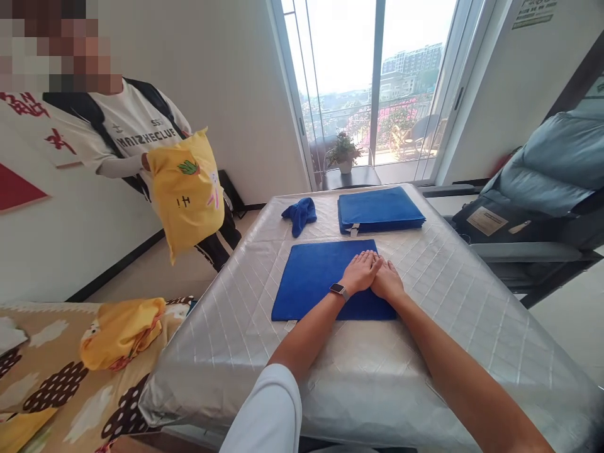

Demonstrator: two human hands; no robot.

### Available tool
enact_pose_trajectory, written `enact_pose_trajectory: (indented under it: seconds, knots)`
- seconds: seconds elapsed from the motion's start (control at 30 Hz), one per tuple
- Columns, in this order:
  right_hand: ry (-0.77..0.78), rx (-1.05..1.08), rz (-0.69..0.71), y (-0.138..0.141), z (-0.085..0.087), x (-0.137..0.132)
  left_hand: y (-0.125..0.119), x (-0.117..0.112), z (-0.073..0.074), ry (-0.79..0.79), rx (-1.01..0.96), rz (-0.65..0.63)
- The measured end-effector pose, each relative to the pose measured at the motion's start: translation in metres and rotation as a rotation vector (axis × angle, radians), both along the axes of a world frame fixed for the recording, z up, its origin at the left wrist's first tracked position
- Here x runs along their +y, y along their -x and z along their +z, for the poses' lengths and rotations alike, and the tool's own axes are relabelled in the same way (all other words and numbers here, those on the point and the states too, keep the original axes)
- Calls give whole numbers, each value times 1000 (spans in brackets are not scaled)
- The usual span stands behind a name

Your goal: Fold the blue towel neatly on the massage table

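Observation:
A blue towel lies flat on the silver quilted table cover. My left hand rests palm down on the towel's right part, fingers stretched out and together, a watch on the wrist. My right hand lies flat beside it on the towel's right edge, touching the left hand. Neither hand holds anything. A stack of folded blue towels sits behind, and a crumpled blue cloth lies to its left.
Another person stands at the left holding a yellow cloth. A patterned surface with a yellow garment is at lower left. A chair stands right. A potted plant sits by the glass door.

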State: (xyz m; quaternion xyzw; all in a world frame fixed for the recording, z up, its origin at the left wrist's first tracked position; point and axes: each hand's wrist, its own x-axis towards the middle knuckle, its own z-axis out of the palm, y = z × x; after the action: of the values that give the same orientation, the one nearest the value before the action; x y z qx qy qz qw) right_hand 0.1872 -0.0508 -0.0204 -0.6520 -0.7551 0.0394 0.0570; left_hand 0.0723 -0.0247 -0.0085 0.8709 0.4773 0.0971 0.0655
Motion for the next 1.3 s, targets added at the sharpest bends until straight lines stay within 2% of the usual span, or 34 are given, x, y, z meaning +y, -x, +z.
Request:
enact_pose_trajectory:
  seconds: [0.1, 0.37, 0.43, 0.5, 0.8, 1.0, 1.2, 1.3]
  knots:
    - [12, 33, -30, 2, 2, 0, 21, 5, -4, 30, 45, 54]
    - [19, 51, -54, 4, 3, 2, 153, -1, -9, 55, 131, 366]
    - [19, 38, -50, 3, 2, 3, 177, -6, -9, 51, 145, 426]
    - [20, 24, -49, 2, 0, 4, 191, -10, -10, 39, 143, 459]
    - [10, -15, -55, -1, -5, 9, 200, -11, -13, 20, 80, 448]
    - [-23, -33, -41, -2, -8, 9, 213, -11, -15, 18, 49, 501]
    - [-128, -59, -68, 2, 3, -2, 213, -11, -15, 10, 37, 506]
    - [-96, -95, -63, 1, 9, -15, 212, -11, -15, 9, 34, 505]
